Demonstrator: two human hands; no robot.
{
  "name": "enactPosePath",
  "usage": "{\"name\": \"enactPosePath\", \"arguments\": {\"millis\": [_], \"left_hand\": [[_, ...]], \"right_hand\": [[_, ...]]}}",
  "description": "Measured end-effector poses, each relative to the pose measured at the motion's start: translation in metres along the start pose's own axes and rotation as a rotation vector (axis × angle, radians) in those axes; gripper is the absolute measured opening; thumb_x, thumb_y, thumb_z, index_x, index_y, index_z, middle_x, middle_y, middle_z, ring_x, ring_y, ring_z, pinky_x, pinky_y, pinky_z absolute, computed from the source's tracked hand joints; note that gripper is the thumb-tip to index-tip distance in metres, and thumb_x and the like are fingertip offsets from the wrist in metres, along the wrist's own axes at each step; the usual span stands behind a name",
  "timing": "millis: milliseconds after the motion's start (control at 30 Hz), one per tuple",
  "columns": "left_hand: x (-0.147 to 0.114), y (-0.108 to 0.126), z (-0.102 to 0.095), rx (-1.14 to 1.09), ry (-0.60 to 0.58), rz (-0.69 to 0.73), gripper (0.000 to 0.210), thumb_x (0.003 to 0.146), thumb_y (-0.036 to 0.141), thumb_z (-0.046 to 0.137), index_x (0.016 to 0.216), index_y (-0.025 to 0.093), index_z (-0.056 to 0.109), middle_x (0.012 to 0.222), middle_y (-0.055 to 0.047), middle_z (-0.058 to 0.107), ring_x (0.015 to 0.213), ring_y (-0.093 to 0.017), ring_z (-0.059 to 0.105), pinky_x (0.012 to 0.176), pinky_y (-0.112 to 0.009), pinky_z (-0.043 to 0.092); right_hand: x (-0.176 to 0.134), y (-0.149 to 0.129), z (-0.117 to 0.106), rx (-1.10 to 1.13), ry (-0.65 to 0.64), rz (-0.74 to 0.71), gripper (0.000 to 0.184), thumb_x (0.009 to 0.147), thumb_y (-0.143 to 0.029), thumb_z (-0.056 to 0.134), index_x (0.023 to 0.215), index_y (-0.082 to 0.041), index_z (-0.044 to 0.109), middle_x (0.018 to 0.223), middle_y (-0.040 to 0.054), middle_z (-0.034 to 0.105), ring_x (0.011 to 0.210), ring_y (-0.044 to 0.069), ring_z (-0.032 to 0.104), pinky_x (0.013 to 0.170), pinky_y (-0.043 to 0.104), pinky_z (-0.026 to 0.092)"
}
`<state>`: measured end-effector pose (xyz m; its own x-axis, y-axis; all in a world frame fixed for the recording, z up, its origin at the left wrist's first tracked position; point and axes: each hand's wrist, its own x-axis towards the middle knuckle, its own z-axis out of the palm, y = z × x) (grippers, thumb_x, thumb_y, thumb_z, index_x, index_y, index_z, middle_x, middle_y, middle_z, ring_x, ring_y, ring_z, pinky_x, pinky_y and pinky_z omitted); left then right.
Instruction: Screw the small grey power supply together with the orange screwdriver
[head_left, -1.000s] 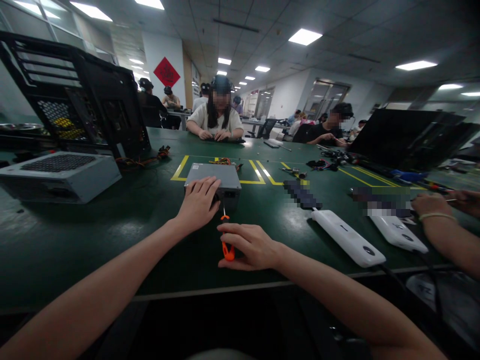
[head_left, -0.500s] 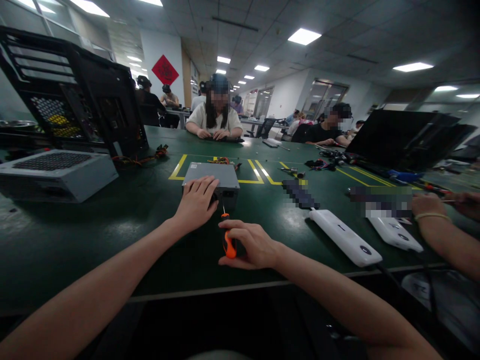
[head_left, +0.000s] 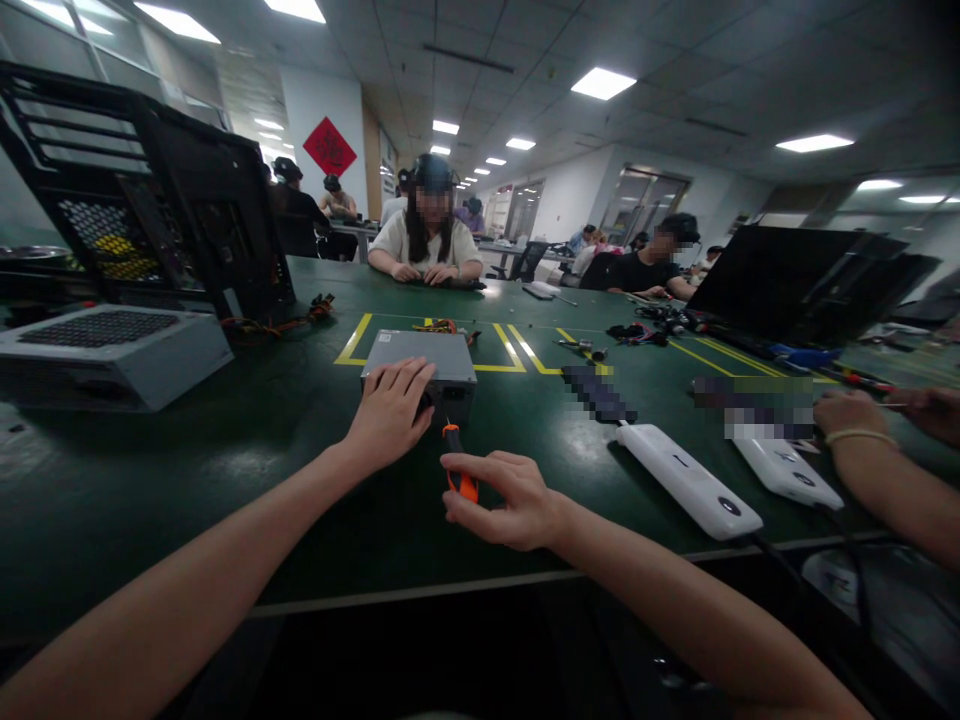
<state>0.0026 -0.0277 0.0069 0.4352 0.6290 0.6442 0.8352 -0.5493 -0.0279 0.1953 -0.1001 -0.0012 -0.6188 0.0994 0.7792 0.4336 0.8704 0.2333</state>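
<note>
A grey computer power supply (head_left: 424,352) lies on the green table in front of me. My left hand (head_left: 394,405) steadies it, with the fingers over its top and the thumb down by the near side. Between the thumb and fingers of my right hand (head_left: 510,495) is the handle of a screwdriver (head_left: 452,440), orange and black. Its shaft points away from me at the near face of the power supply, below the socket. The fingers and the casing hide what the tip touches.
A second power supply (head_left: 112,355) and a black computer case (head_left: 150,190) stand at the left. White power banks (head_left: 686,480) lie at the right, near another person's hand (head_left: 851,415). Cables (head_left: 645,325) and another dark case (head_left: 795,285) are farther back. A person sits opposite.
My right hand has turned and shifted its hold on the screwdriver handle, with the fingers now closer together around it. My left hand stays on the power supply. The view has shifted slightly.
</note>
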Motion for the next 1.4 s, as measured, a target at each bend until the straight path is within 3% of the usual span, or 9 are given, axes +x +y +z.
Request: {"name": "enactPosePath", "arguments": {"millis": [133, 267, 333, 433, 633, 867, 1067, 1267, 1400], "left_hand": [[0.0, 0.0, 0.001, 0.005, 0.006, 0.0, 0.048, 0.082, 0.026, 0.046, 0.129, 0.017, 0.041, 0.134, -0.012, 0.045, 0.124, -0.027, 0.039, 0.101, -0.044, 0.027], [-0.001, 0.0, 0.002, 0.016, 0.008, -0.006, 0.047, 0.083, 0.027, 0.046, 0.128, 0.017, 0.041, 0.134, -0.012, 0.045, 0.123, -0.027, 0.039, 0.101, -0.044, 0.027], [-0.001, -0.001, 0.001, 0.008, 0.006, 0.0, 0.048, 0.082, 0.026, 0.046, 0.129, 0.017, 0.041, 0.134, -0.012, 0.045, 0.124, -0.028, 0.039, 0.101, -0.045, 0.027], [-0.001, -0.001, 0.001, -0.007, 0.007, 0.004, 0.047, 0.082, 0.025, 0.046, 0.129, 0.018, 0.041, 0.134, -0.013, 0.046, 0.124, -0.028, 0.039, 0.101, -0.046, 0.027], [-0.001, -0.001, 0.002, -0.007, 0.012, -0.002, 0.047, 0.082, 0.026, 0.045, 0.129, 0.018, 0.041, 0.135, -0.012, 0.045, 0.125, -0.027, 0.039, 0.102, -0.045, 0.027], [-0.001, 0.0, 0.0, -0.011, 0.006, -0.001, 0.047, 0.082, 0.026, 0.046, 0.128, 0.016, 0.042, 0.134, -0.013, 0.046, 0.124, -0.027, 0.039, 0.102, -0.045, 0.026], [-0.001, -0.001, 0.001, -0.001, 0.001, -0.004, 0.046, 0.083, 0.026, 0.044, 0.128, 0.015, 0.041, 0.134, -0.012, 0.045, 0.124, -0.027, 0.038, 0.102, -0.044, 0.026], [-0.001, -0.001, 0.002, -0.003, 0.002, 0.002, 0.048, 0.082, 0.025, 0.046, 0.128, 0.015, 0.041, 0.134, -0.013, 0.045, 0.123, -0.027, 0.039, 0.101, -0.044, 0.026], [-0.001, 0.0, 0.001, 0.007, 0.002, 0.0, 0.047, 0.082, 0.025, 0.047, 0.128, 0.014, 0.042, 0.134, -0.013, 0.045, 0.122, -0.028, 0.04, 0.101, -0.044, 0.027]], "right_hand": [[0.0, 0.001, -0.003, -0.031, -0.015, -0.063, 0.031, 0.085, -0.023, 0.047, 0.115, -0.02, 0.053, 0.102, 0.0096, 0.062, 0.068, 0.011, 0.062, 0.058, 0.022, 0.049], [0.005, 0.003, -0.008, -0.025, 0.011, -0.12, 0.023, 0.087, -0.018, 0.044, 0.108, -0.014, 0.052, 0.108, 0.017, 0.061, 0.078, 0.014, 0.063, 0.059, 0.023, 0.048], [0.006, 0.003, -0.007, -0.008, 0.032, -0.087, 0.014, 0.087, -0.025, 0.048, 0.096, -0.015, 0.051, 0.106, 0.0158, 0.063, 0.078, 0.014, 0.063, 0.058, 0.022, 0.046], [0.005, 0.003, -0.006, 0.007, -0.01, -0.057, 0.016, 0.086, -0.033, 0.053, 0.085, -0.017, 0.048, 0.102, 0.0121, 0.065, 0.07, 0.011, 0.062, 0.056, 0.02, 0.045], [0.005, 0.001, -0.007, -0.015, -0.127, -0.109, 0.032, 0.087, -0.024, 0.045, 0.118, -0.015, 0.046, 0.109, 0.0169, 0.058, 0.083, 0.016, 0.063, 0.063, 0.024, 0.049], [0.009, 0.001, -0.002, 0.046, -0.032, -0.082, 0.023, 0.085, -0.035, 0.055, 0.09, -0.014, 0.047, 0.098, 0.0132, 0.065, 0.069, 0.012, 0.062, 0.057, 0.022, 0.048], [0.009, 0.001, -0.003, 0.002, -0.114, -0.131, 0.033, 0.087, -0.031, 0.048, 0.114, -0.012, 0.046, 0.104, 0.0142, 0.063, 0.08, 0.014, 0.064, 0.064, 0.023, 0.051], [0.004, 0.002, 0.003, 0.065, -0.035, -0.053, 0.035, 0.081, -0.042, 0.059, 0.096, -0.014, 0.046, 0.098, 0.0131, 0.066, 0.075, 0.013, 0.065, 0.062, 0.022, 0.05], [0.009, 0.0, 0.0, 0.072, -0.112, -0.064, 0.035, 0.086, -0.041, 0.05, 0.104, -0.011, 0.047, 0.1, 0.015, 0.065, 0.08, 0.016, 0.065, 0.064, 0.023, 0.051]]}}
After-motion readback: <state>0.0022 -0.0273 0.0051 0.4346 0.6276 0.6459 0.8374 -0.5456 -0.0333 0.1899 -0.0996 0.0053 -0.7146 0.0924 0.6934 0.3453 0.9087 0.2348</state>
